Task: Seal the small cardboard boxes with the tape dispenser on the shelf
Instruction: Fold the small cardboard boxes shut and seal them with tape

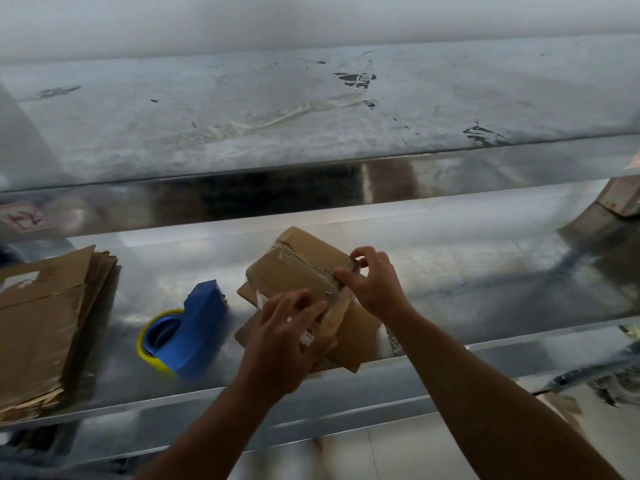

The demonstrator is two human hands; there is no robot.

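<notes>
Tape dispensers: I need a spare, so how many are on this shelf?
1. A blue plastic tape dispenser with a yellow-edged roll lies on the metal shelf, left of the small cardboard box. Others may sit outside the view.

Two bare forearms rise from the lower edge of the frame, one from the lower middle and one from the lower right corner, each ending in a bare hand near the centre. The left hand (284,337) and the right hand (372,284) carry no glove, ring, bracelet or watch that can be made out. No sleeve shows on either arm; both are uncovered as far as the frame's edge. The fingers (346,277) are slim with short nails, though motion blur softens the finer detail of the left hand's knuckles.
</notes>
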